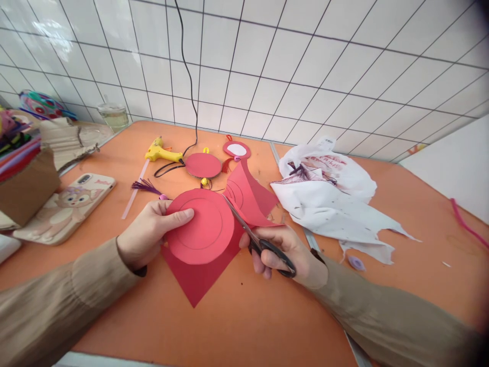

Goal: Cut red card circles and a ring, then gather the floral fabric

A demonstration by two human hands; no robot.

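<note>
Red paper disc (200,229) is pinched by left hand (151,229), thumb on top, other fingers mostly hidden underneath. Black-handled scissors (250,232) are gripped by right hand (290,252), loops partly covered; blades at disc's right edge, tips indistinct. Black cord (190,81) is cut off at top.

Your only view looks from your head, forward and down at your hands (147,230) close in front, across the orange table (263,316) to the tiled wall (244,61) behind.
</note>
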